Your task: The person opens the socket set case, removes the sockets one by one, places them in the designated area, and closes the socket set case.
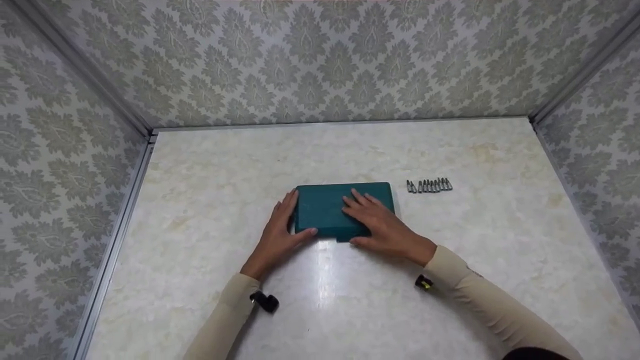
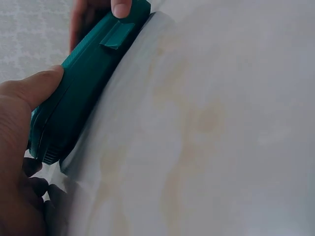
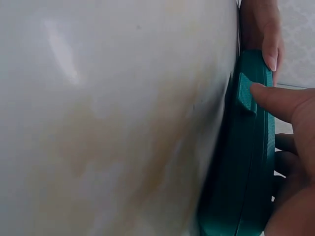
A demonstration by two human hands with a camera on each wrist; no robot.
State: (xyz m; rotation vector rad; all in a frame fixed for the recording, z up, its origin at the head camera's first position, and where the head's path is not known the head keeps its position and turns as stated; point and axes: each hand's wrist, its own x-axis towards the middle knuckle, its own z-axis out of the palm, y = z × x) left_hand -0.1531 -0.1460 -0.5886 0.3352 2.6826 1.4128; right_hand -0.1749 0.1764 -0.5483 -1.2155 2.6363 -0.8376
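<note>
A dark green plastic case (image 1: 325, 205) lies closed on the table. My left hand (image 1: 280, 232) holds its near left corner, fingers along the left end and thumb on the front edge. In the left wrist view the left thumb (image 2: 47, 83) rests against the case's upper edge. My right hand (image 1: 382, 225) lies over the right part of the lid with its fingers spread and fairly straight. The right thumb (image 3: 275, 101) touches the latch (image 3: 246, 93) on the front side. What is inside the case is hidden.
To the right of the case, several small metal screwdriver bits (image 1: 432, 186) lie in a row. The pale marbled table (image 1: 225, 165) is bordered by patterned wall panels (image 1: 330, 60) at the back and sides. A small black device (image 1: 265, 301) sits at the left wrist.
</note>
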